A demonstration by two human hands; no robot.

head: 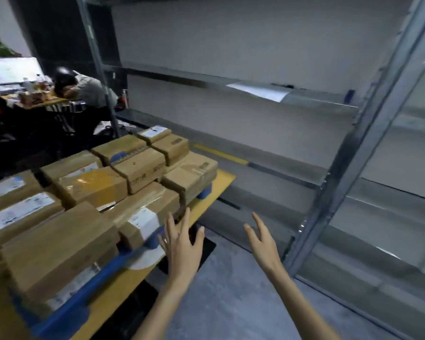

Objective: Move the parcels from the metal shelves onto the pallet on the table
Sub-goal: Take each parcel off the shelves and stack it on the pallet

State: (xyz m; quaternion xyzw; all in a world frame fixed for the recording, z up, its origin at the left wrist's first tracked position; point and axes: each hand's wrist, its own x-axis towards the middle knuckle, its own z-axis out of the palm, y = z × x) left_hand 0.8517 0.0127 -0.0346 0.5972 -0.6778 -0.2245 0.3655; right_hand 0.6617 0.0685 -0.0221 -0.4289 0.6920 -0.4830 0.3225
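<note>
Several brown cardboard parcels (142,168) lie packed together on a blue pallet (103,268) that sits on a yellow-topped table (225,179) at the left. My left hand (182,244) hovers by the table's near right edge with fingers spread, holding nothing. My right hand (261,241) is raised beside it over the floor, fingers straight and empty. The metal shelves (255,90) stretch across the right; no parcel shows on them, only a white sheet of paper (258,92) on the middle level.
A slanted metal shelf upright (353,153) stands just right of my right hand. Grey floor (231,298) lies between table and shelves. Far left, a person (84,88) leans on a cluttered desk with a monitor (15,69).
</note>
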